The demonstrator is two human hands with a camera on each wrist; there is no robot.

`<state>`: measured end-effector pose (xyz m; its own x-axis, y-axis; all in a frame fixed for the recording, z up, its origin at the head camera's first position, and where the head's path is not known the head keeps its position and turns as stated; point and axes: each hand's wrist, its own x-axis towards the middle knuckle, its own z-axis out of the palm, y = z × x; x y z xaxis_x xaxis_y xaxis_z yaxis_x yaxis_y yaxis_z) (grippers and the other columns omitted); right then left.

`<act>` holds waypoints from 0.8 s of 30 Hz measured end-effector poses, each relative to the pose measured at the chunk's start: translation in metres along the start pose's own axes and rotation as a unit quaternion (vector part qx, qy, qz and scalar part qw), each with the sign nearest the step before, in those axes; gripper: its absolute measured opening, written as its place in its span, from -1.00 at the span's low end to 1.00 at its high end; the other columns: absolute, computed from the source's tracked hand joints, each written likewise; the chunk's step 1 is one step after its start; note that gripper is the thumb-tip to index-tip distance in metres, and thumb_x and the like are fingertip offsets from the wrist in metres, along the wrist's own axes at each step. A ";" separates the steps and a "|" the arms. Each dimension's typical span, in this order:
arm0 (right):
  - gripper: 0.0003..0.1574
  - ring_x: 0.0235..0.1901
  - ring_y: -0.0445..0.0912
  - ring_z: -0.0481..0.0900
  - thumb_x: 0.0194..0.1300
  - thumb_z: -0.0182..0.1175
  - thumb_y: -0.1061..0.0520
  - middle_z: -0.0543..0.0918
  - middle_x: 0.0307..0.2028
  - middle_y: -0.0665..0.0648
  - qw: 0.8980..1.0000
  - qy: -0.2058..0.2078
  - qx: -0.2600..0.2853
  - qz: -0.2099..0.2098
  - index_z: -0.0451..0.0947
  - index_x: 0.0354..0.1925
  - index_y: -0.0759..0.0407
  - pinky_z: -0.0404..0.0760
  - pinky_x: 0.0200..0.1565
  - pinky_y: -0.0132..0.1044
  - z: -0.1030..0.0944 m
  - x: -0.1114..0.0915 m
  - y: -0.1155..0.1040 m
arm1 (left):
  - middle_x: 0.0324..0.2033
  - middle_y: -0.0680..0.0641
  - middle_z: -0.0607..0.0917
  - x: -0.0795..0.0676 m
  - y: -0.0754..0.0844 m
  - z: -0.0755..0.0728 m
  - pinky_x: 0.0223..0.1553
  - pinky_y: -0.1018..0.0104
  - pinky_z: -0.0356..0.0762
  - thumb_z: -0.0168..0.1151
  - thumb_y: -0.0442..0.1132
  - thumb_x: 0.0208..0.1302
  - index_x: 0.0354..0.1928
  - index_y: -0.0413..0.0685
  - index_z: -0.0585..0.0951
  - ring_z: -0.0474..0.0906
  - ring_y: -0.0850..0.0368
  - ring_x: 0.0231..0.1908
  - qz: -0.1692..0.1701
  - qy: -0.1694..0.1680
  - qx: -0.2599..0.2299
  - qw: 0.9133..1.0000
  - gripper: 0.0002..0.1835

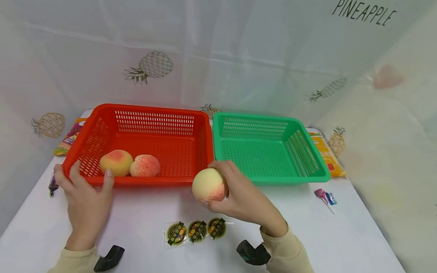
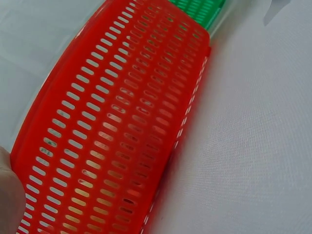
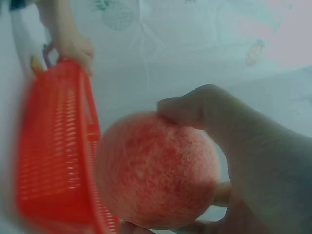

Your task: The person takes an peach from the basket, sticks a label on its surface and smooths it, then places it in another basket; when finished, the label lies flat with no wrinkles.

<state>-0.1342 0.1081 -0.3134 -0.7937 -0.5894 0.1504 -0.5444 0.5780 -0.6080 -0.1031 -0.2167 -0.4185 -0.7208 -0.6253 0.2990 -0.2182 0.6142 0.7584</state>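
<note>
My right hand [image 1: 245,194] grips a peach [image 1: 209,185], pale yellow with a red blush, above the front right corner of a red plastic basket [image 1: 152,181]. Seen from the right wrist, thumb and fingers wrap around the peach [image 3: 156,170], whose red side faces the camera. My left hand [image 1: 88,205] holds the basket's front left corner, thumb over the front rim. Two more peaches lie inside near the front wall: a yellower one [image 1: 116,162] and a redder one [image 1: 145,166]. The left wrist view shows the basket's slotted front wall [image 2: 112,117] and part of my thumb [image 2: 9,200].
A green basket [image 1: 255,155] stands right beside the red one. Round fruit stickers [image 1: 197,231] lie on the white table [image 1: 151,257] in front. A lollipop [image 1: 321,195] and a small blue packet [image 1: 331,198] are at right. Snack bags [image 1: 328,155] flank the baskets.
</note>
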 end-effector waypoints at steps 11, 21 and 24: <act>-0.28 -0.37 -0.13 0.50 -0.03 0.24 -0.21 0.47 -0.23 0.02 0.976 -0.069 0.128 0.160 0.26 0.01 0.09 0.51 -0.41 -0.32 0.045 -0.023 0.033 | 0.33 0.06 -0.33 0.001 -0.002 0.001 -0.02 -0.30 0.18 0.07 0.07 0.12 0.31 0.00 -0.02 -0.02 -0.21 0.28 -0.002 0.001 -0.002 1.000 -0.22; -0.30 -0.77 0.06 0.51 0.04 0.16 -0.29 0.56 -0.59 0.20 0.952 -0.056 0.178 0.245 0.30 -0.13 0.24 0.51 -0.68 -0.15 0.072 -0.002 0.055 | 0.33 0.03 -0.29 0.000 -0.001 0.001 0.00 -0.27 0.20 0.05 0.08 0.12 0.29 -0.02 0.00 0.01 -0.20 0.27 0.005 0.009 0.000 1.000 -0.23; -0.30 -0.68 -0.03 0.50 0.05 0.10 -0.34 0.56 -0.57 0.15 0.965 -0.045 0.121 0.230 0.35 -0.17 0.23 0.50 -0.62 -0.23 0.073 0.001 0.057 | 0.33 0.04 -0.30 0.000 -0.002 0.001 0.01 -0.26 0.20 0.05 0.08 0.12 0.29 -0.02 -0.01 0.00 -0.19 0.28 0.003 0.007 0.002 1.000 -0.23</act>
<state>-0.1458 0.0991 -0.4050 -0.9034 -0.3555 -0.2396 -0.0531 0.6473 -0.7604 -0.1036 -0.2170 -0.4205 -0.7132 -0.6279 0.3116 -0.2168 0.6202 0.7539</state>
